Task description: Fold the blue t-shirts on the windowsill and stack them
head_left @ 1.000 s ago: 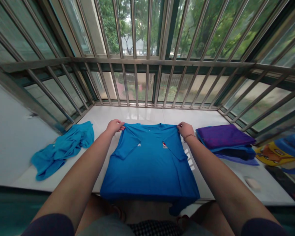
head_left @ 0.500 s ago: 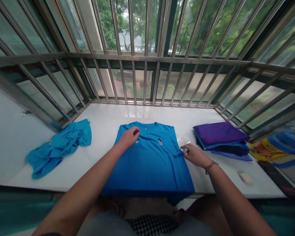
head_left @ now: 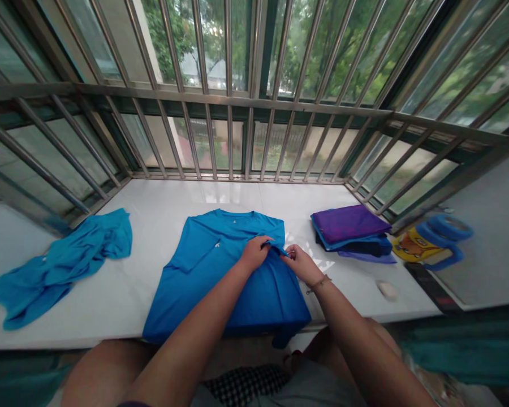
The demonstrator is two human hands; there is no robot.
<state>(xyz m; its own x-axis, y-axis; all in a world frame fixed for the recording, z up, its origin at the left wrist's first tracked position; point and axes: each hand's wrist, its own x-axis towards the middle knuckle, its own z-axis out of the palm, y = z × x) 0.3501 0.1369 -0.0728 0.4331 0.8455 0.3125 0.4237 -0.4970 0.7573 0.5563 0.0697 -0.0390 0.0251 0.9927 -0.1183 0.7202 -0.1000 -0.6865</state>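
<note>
A blue T-shirt (head_left: 224, 271) lies spread on the white ledge, its collar toward the window and its hem hanging over the front edge. My left hand (head_left: 257, 252) is closed on the cloth of the right-side sleeve, which is lifted a little off the shirt. At that sleeve's outer end, my right hand (head_left: 299, 263) pinches the fabric between thumb and fingers. Between the two hands the sleeve cloth is bunched. Small pale marks show on the chest and below the collar.
On the left lies a crumpled blue garment (head_left: 68, 257). A folded stack of clothes (head_left: 350, 226), purple on top, sits to the right. Beyond it are a blue and yellow jug (head_left: 432, 243), a dark phone-like object (head_left: 432, 287) and a small whitish lump (head_left: 387, 290). Metal bars (head_left: 229, 102) line the window.
My left hand has gone from above the chest near the collar to the right-side sleeve and closed on it. The sleeve is now raised between both hands. The view has turned slightly right.
</note>
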